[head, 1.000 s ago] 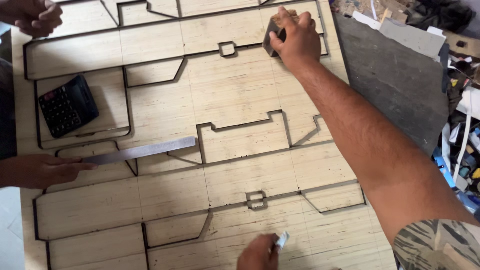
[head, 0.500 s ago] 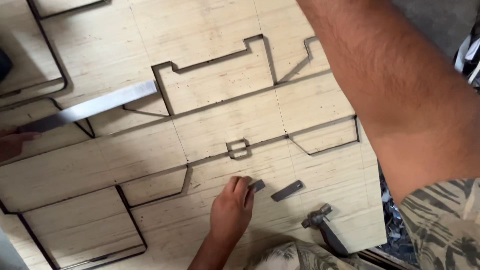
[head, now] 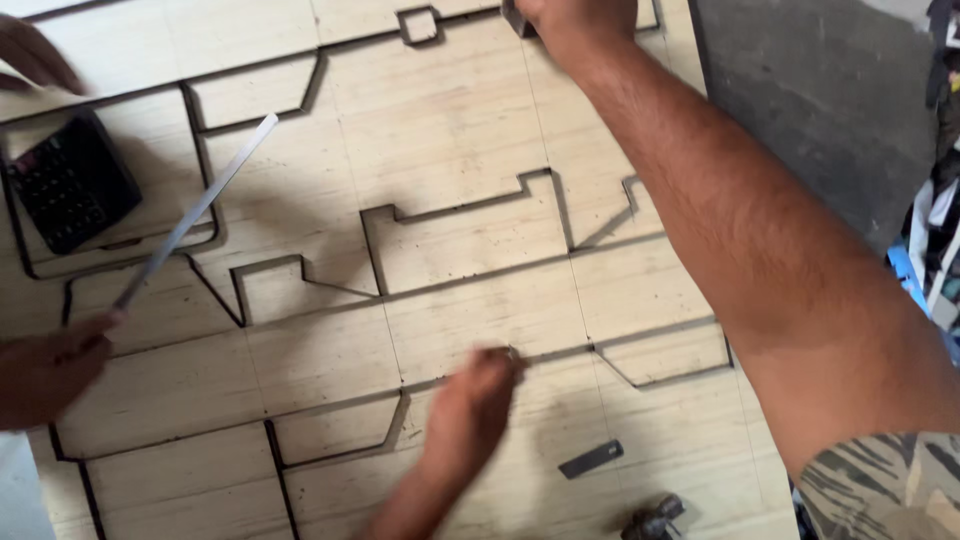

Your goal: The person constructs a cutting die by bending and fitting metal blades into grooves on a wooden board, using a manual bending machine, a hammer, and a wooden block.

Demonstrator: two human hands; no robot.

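My left hand (head: 470, 415) is blurred, fingertips at a slot in the board (head: 450, 130); its grip I cannot tell. My right hand (head: 560, 18) clamps a dark block at the far edge. Best press squarely, board flat, clear of the metal strip (head: 592, 459).

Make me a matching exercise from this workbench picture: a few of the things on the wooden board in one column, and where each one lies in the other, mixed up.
Things:
1. black calculator
2. long metal ruler
3. small flat metal strip
4. person's right hand

Places:
A. at the top edge of the board, arm stretched across it
B. near the bottom edge, right of the person's left hand
C. on the left side, inside a cut outline
D. slanting, one end gripped by another person's hand at the left

Pairs: 1-C, 2-D, 3-B, 4-A
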